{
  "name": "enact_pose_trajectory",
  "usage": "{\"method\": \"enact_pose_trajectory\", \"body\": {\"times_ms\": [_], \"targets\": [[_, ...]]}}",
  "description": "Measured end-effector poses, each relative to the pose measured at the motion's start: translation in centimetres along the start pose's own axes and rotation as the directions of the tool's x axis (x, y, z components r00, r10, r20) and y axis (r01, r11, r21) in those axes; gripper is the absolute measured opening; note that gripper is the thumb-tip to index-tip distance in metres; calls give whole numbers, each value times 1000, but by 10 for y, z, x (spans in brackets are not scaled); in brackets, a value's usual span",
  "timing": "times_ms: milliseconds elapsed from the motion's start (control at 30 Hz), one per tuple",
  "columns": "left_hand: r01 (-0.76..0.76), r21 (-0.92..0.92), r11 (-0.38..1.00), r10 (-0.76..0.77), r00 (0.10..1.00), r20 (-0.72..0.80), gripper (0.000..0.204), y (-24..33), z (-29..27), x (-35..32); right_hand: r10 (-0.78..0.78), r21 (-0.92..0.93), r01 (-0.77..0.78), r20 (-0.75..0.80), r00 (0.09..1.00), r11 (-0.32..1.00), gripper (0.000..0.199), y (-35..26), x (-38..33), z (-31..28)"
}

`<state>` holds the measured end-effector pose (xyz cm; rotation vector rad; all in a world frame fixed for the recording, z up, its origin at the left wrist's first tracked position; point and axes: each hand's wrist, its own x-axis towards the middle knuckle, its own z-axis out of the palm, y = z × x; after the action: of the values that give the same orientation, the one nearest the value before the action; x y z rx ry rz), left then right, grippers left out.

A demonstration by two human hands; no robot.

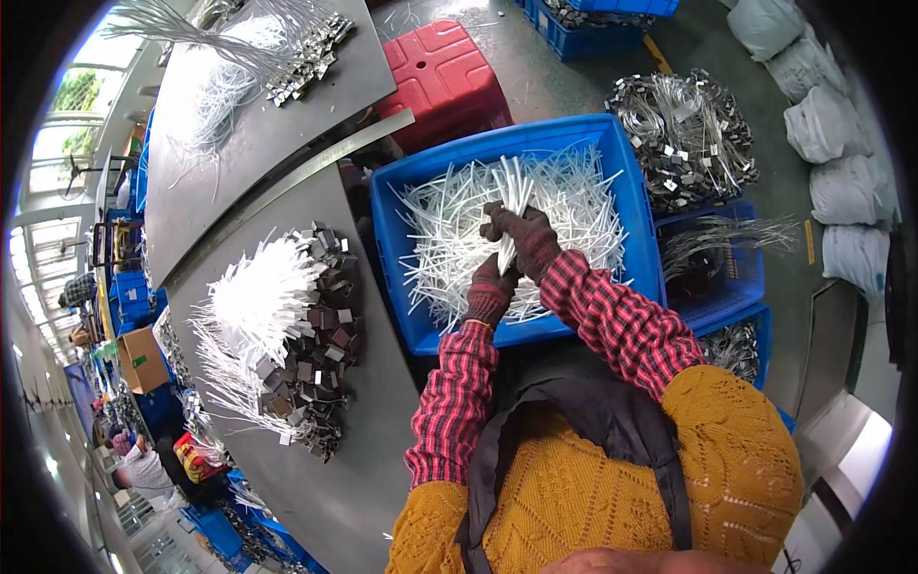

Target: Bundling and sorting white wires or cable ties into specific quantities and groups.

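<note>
Over the blue bin, both gloved hands are closing round one bundle of white strips, the right hand above the left hand. The strips look light, springy and slippery; gripping mid-length seems safest.

The big blue plastic bin is open on top, so a hand can drop straight in. Loose white plastic strips fill it. Its tall walls block the sides. Left of the bin, a pile of white strips with metal clips covers the grey table.
</note>
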<state>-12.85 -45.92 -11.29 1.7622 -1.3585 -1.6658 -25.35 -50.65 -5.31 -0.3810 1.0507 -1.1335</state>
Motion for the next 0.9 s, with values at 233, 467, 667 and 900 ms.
{"method": "enact_pose_trajectory", "body": {"times_ms": [233,467,667,900], "targets": [[-172,197,965,181,983,-27,31,56,-16,10,-72,374,71,-9,997,925,28,-63,6,2],[-259,504,824,279,960,37,35,139,-33,-7,-140,536,132,-25,990,834,29,-99,16,-2],[-244,606,757,290,957,23,41,139,-46,-13,-215,575,223,-84,973,787,22,-123,30,-13],[-33,-119,992,-10,939,-345,21,132,-93,-33,-287,202,324,-192,938,924,12,-163,42,-31]]}}
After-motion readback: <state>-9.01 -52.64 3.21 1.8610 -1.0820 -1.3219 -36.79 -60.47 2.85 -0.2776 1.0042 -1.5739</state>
